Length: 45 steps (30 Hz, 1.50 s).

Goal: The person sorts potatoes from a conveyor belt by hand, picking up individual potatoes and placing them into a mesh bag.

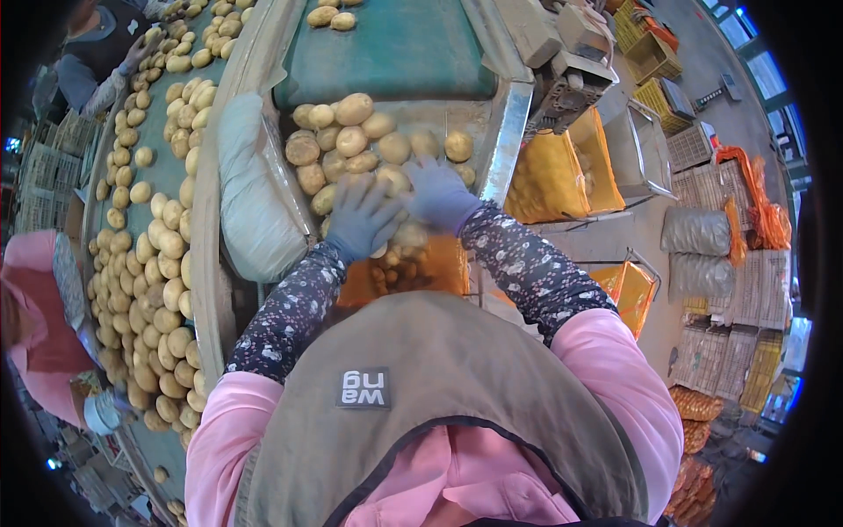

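Head view. Nearest the camera: the person's grey-brown vest [439, 386] over pink sleeves, with patterned arm covers running forward to both gloved hands.

Left hand [360, 220], in a blue-grey glove, lies fingers spread and palm down on the potatoes [351, 140] heaped at the near end of the green conveyor belt [395, 48]. Right hand [436, 193], likewise spread flat, rests on the same heap just beside the left; neither hand closes around a single potato.

Directly below the hands an orange mesh sack [413, 268] stands open with potatoes inside it.

Judged step: raking potatoes off the belt end into the sack. The next move appears to call for both palms drawing toward the body, keeping potatoes over the sack mouth.

A second belt of potatoes [149, 263] runs at left, with another worker's hand [140, 48] on it.
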Tool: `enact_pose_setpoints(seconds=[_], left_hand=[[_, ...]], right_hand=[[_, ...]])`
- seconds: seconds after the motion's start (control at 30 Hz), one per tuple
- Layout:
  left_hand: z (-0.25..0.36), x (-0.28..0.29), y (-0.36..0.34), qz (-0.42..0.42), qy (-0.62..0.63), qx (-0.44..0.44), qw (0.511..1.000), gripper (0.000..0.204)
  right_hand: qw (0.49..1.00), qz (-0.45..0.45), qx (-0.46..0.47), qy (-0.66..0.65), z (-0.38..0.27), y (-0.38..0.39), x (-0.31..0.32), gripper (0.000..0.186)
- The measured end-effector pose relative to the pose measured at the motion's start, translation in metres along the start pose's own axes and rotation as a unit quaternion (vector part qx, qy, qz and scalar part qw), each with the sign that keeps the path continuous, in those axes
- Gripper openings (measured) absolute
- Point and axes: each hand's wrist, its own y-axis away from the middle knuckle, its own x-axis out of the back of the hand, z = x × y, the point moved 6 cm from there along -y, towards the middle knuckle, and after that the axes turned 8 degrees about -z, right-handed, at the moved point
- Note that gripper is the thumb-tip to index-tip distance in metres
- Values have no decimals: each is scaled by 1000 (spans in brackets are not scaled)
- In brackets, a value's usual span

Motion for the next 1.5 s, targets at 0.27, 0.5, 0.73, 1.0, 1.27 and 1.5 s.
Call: enact_pose_setpoints(seconds=[0.27, 0.5, 0.73, 1.0, 1.27, 1.5], left_hand=[[-27, -15, -2, -101, -29, 119, 987, 73], [-19, 1, 2, -43, 57, 9, 997, 60], [-12, 7, 8, -131, 116, -105, 979, 58], [-36, 10, 5, -111, -71, 240, 962, 57], [-44, 1, 4, -98, -40, 181, 978, 52], [-18, 0, 8, -161, -19, -32, 986, 45]], right_hand=[[965, 202, 130, -106, -40, -79, 68, 48], [998, 16, 49, 28, -48, -132, 32, 57], [987, 49, 39, -148, 16, -111, 5, 45], [648, 56, 108, -752, 4, -62, 26, 45], [250, -183, 60, -949, -17, -60, -3, 36], [247, -217, 61, -942, -43, -48, 13, 69]])
